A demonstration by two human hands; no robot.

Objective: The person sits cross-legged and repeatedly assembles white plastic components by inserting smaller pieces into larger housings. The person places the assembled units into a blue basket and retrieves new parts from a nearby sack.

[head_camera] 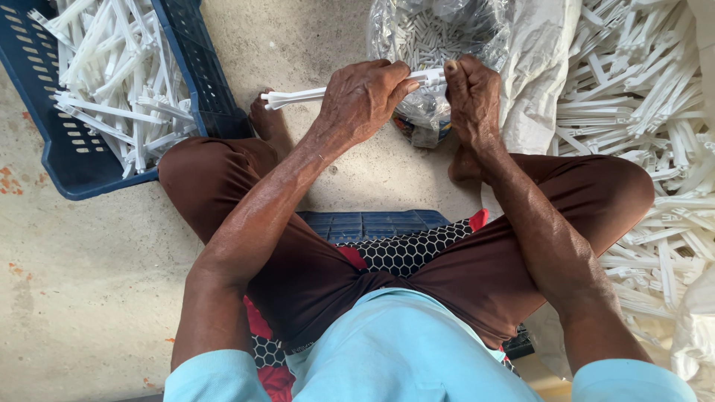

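Head view: fingers (387,78) around white strip (298,97)

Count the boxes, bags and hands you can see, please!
Blue plastic crate holding white plastic strips: 1
Clear plastic bag of small white pieces: 1
Hands, left and right, together holding one long white plastic strip: 2
Total: 4
The loose white strips in the piles are too many to count.
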